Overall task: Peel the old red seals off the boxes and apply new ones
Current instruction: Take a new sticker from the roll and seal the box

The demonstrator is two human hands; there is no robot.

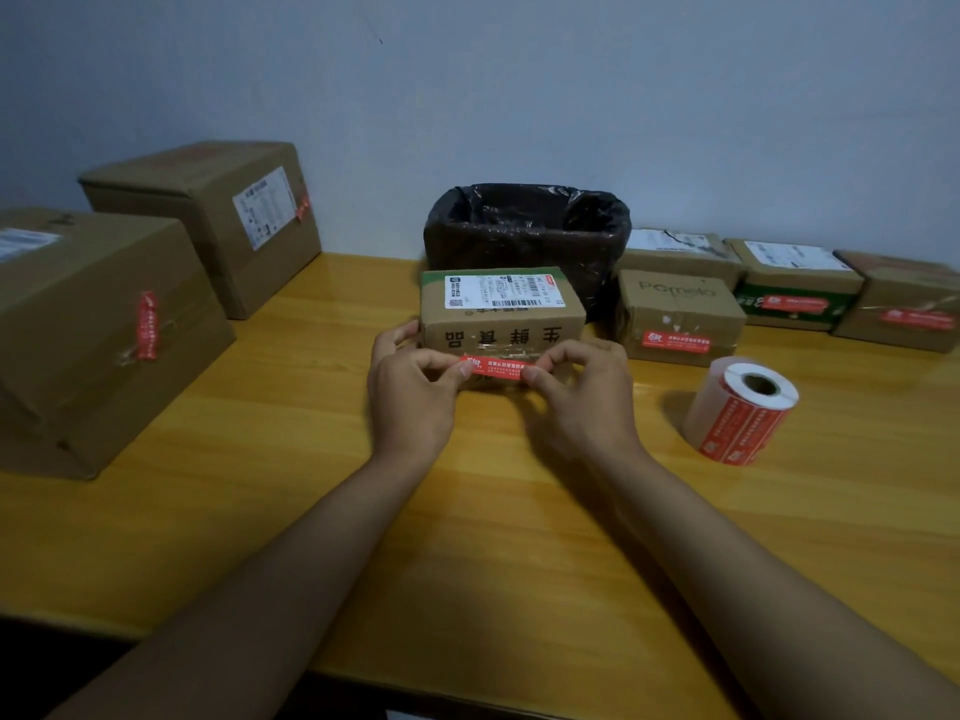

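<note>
A small cardboard box (501, 324) with a white shipping label and black printed characters stands in the middle of the wooden table. In front of its near face I hold a red seal (496, 367) stretched flat. My left hand (410, 387) pinches its left end and my right hand (582, 392) pinches its right end. Whether the seal touches the box I cannot tell. A roll of red seals (740, 410) lies on the table to the right.
A bin lined with a black bag (527, 236) stands behind the box. Two large boxes (104, 330) (218, 215) with red seals sit at left. Several small sealed boxes (680, 319) line the right back. The table's front edge (363, 662) is near me.
</note>
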